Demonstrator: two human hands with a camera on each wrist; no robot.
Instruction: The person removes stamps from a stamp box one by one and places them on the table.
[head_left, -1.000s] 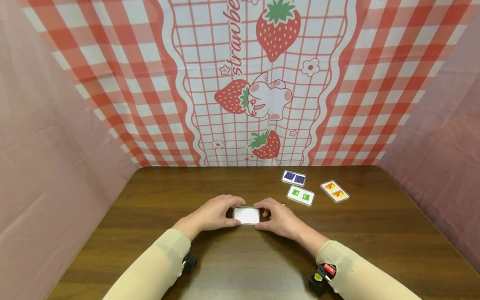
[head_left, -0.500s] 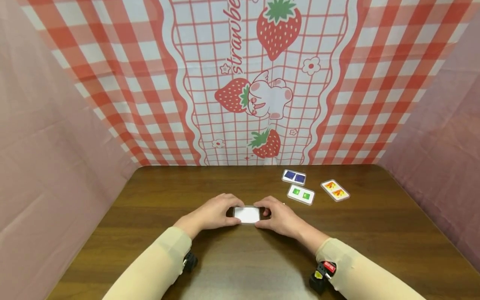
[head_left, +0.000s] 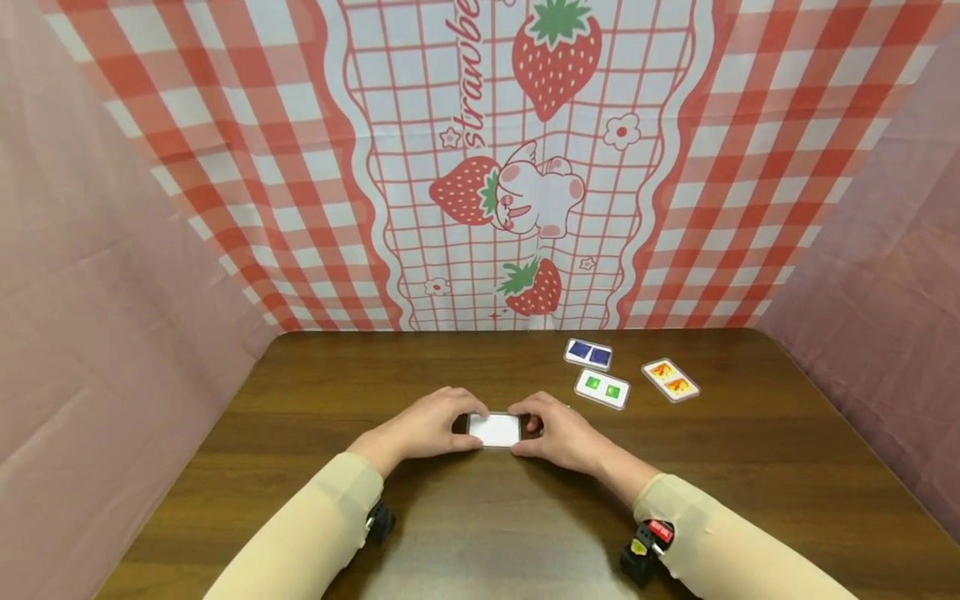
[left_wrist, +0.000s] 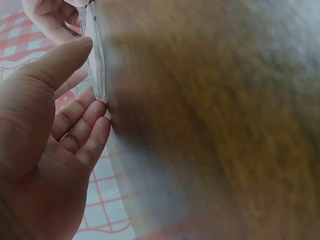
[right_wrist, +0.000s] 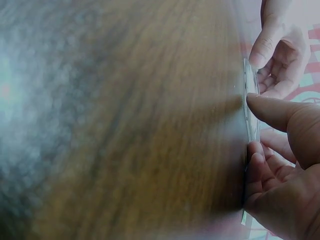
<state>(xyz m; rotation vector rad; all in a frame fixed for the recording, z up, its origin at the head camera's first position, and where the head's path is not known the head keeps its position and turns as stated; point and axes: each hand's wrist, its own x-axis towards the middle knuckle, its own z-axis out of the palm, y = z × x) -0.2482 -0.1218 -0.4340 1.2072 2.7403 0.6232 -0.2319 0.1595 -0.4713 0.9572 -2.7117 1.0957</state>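
A blank white card (head_left: 495, 431) with a clear, rounded border lies low at the middle of the wooden table (head_left: 480, 529). My left hand (head_left: 433, 425) pinches its left end, thumb on the near edge and forefinger on the far edge. At the opposite end my right hand (head_left: 557, 431) grips it the same way. Seen edge-on in the left wrist view, the card (left_wrist: 96, 60) has a thin transparent rim with the left thumb against it. The right wrist view has the right thumb midway along the card (right_wrist: 252, 112), its other fingers curled beyond the lower end.
Beyond my right hand lie a card with two dark blue squares (head_left: 588, 353), a card with two green squares (head_left: 602, 389) and a card with orange-yellow pictures (head_left: 671, 380). A strawberry-print cloth (head_left: 487, 275) rises behind the table; pink cloth (head_left: 127, 333) hangs at both sides.
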